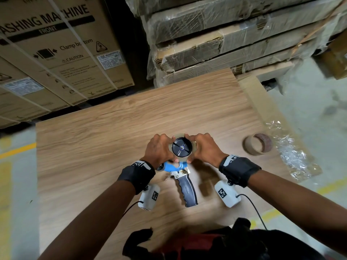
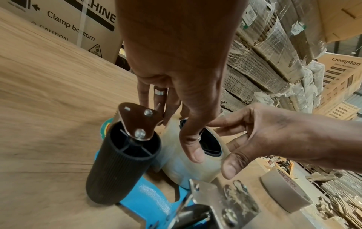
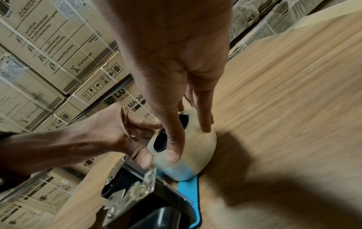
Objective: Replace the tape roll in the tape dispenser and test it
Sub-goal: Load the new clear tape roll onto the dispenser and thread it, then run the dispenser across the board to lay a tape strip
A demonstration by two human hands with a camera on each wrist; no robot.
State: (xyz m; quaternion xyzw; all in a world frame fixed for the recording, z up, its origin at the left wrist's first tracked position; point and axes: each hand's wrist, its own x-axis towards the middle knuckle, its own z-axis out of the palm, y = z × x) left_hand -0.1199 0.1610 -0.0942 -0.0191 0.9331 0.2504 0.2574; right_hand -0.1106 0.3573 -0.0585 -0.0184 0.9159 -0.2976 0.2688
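Observation:
A blue-framed tape dispenser [image 1: 176,167] with a dark handle [image 1: 187,192] lies flat on the wooden table [image 1: 112,137]. A clear tape roll [image 1: 183,158] sits over its black hub [image 1: 181,146]. My left hand [image 1: 161,149] grips the roll's left side and my right hand [image 1: 203,147] grips its right side. In each wrist view a thumb lies across the roll's top face [image 2: 176,164] [image 3: 195,151] and the fingers reach round its far edge. The dispenser's black ribbed roller [image 2: 121,162] stands just left of the roll. How deep the roll sits on the hub is hidden.
An empty cardboard tape core [image 1: 257,144] lies on the table to the right, with crumpled clear wrap [image 1: 293,152] beyond it at the table's edge. Strapped cartons [image 1: 56,53] and wrapped flat boxes [image 1: 225,44] stand behind the table.

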